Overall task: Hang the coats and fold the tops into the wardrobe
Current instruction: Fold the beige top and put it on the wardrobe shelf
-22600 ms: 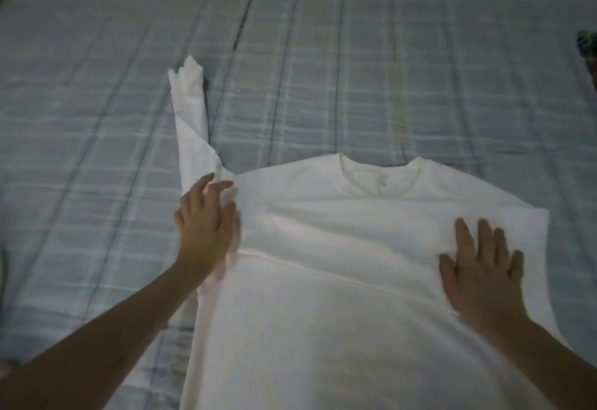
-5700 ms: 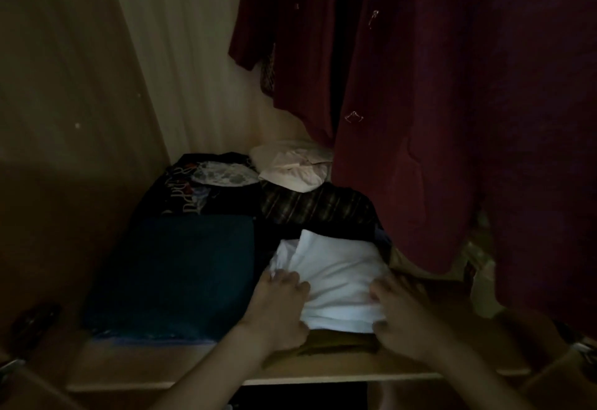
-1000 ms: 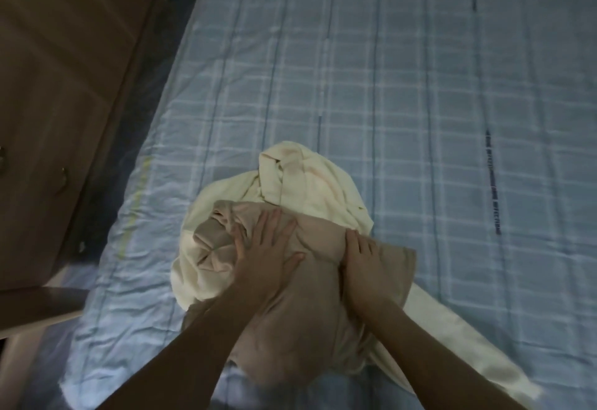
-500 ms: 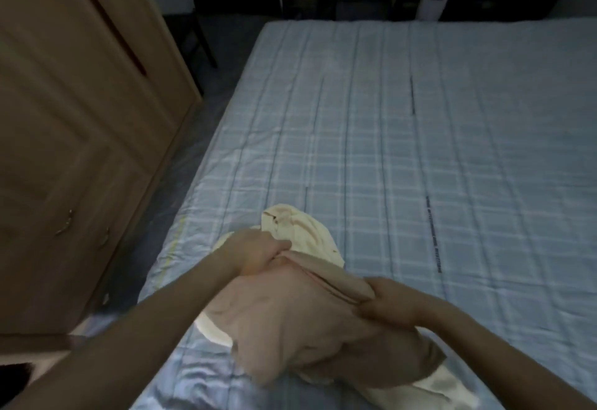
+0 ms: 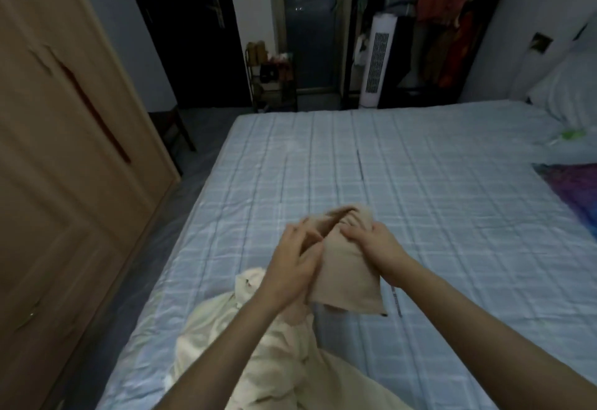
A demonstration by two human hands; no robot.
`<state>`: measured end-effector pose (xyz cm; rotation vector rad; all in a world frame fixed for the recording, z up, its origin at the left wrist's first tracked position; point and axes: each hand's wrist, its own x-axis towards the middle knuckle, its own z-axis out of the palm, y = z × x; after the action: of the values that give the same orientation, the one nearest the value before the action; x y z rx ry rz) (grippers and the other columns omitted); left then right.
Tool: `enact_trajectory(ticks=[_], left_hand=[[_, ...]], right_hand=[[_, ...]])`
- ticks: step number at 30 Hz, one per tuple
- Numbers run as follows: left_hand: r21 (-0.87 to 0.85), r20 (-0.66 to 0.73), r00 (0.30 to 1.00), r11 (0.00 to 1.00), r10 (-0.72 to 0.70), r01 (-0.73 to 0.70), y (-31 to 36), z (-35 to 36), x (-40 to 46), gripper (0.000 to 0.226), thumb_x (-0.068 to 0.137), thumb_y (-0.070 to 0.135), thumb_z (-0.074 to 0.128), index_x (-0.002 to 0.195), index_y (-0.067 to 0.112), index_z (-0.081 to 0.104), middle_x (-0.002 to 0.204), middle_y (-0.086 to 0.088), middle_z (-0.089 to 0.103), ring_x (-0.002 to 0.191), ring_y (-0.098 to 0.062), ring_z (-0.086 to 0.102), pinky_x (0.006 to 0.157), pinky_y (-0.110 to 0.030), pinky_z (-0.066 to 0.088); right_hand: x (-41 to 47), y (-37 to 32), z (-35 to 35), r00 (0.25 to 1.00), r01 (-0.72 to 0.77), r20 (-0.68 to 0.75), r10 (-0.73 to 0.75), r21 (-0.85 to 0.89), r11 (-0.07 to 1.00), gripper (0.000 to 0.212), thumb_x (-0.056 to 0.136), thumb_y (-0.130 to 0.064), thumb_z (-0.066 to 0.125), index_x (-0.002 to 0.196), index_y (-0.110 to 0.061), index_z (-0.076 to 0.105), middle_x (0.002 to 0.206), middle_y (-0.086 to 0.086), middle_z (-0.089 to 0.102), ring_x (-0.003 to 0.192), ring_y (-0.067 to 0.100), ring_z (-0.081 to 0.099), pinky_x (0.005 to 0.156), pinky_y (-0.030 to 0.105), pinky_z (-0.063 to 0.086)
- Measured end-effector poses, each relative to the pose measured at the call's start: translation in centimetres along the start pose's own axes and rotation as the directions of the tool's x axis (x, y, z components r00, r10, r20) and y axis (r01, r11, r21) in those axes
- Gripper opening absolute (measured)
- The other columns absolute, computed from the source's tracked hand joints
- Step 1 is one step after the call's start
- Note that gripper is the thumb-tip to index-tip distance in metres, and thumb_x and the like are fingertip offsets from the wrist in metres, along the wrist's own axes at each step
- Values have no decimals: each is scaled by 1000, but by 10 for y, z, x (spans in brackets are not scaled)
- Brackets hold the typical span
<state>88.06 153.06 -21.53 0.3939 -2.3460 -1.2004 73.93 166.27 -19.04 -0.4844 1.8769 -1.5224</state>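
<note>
Both hands hold a beige top up over the bed. The right hand pinches its upper edge; the left hand touches the cloth just beside that grip. Below the grip lies a cream garment.
</note>
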Motion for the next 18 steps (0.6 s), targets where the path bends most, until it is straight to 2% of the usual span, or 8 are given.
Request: enact_trajectory(ticks=[2,4,5,7,10,12,14,18], left_hand=[[-113,98,995,993,-17,28,2,12,-27,38,80,48,63,112,29,57,112,11,53,109,-6,54,95,-25,43],[-79,158,987,996,-32,45,-7,18,-37,57,72,49,75,122,36,50,120,17,50,115,-2,51,96,-16,41],[-58,156,987,997,-46,56,-11,18,-37,56,73,47,76,122,43,49,120,21,51,113,1,52,94,-16,43],[-62,104,992,995,-77,84,-16,17,-28,38,81,34,72,113,46,56,111,19,61,102,0,59,85,-21,48],[-139,33,993,983,-115,118,-16,14,-16,23,93,14,61,97,37,66,90,17,70,84,3,62,74,-19,47],[-181,18,987,971,-157,158,-14,14,-8,20,96,11,56,91,26,69,84,14,69,80,1,61,73,-21,46],[-226,61,976,949,-209,218,-9,14,0,16,98,14,54,96,15,70,90,4,71,86,-6,63,78,-26,48],[-223,172,956,936,-236,271,6,13,9,23,100,17,51,83,22,66,79,8,67,75,0,59,73,-21,45]], right_hand=[[4,-2,-1,999,-29,-15,29,47,999,17,88,-23,68,96,-9,68,89,9,72,82,19,70,66,30,54],[6,0,0,997,-69,-21,70,28,997,18,85,-27,70,93,-11,65,92,12,71,86,22,69,72,37,57],[6,1,-1,994,-102,-29,103,46,994,20,84,-30,71,90,-12,65,93,12,71,86,23,70,75,40,58],[2,-2,0,982,-184,-1,187,176,967,24,84,-36,70,83,-13,65,82,9,70,73,20,69,67,34,57],[-5,-2,1,960,-276,149,238,350,895,33,81,-49,67,82,-16,59,66,3,54,58,15,53,55,26,41],[-12,3,3,948,-283,240,210,329,901,41,78,-52,68,99,-16,64,84,2,63,74,15,59,58,23,43],[-21,9,9,939,-240,302,166,227,944,46,79,-45,70,117,-18,67,111,2,70,102,17,66,73,27,52],[-35,13,17,968,-88,240,80,25,996,28,86,-19,71,114,-16,69,107,8,73,100,20,69,81,33,55]])
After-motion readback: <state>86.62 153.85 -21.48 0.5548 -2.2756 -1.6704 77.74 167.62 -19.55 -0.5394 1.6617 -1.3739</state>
